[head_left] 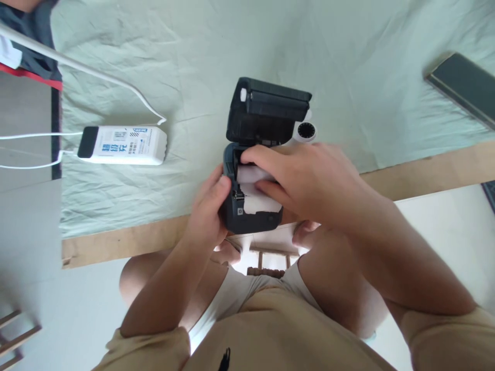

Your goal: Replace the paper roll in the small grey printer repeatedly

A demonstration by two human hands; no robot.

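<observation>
A black portable label printer (253, 222) is held at the table's near edge, its lid (266, 111) flipped up. Inside its bay lies a white paper roll (253, 174), with a torn loose end (261, 202) hanging over the printer's front. My left hand (211, 206) grips the printer's left side, thumb on its edge. Reaching in from the right, my right hand (297, 175) has its fingers closed about the paper roll, partly covering it. Just behind that hand sits a white round piece with a black centre (307, 131), partly hidden.
A white charging power strip (127, 146) with white cables (96, 72) lies left on the pale green cloth (185, 62). A dark flat slab-like object (466, 85) rests at the far right. The wooden table edge (127, 241) runs before my knees.
</observation>
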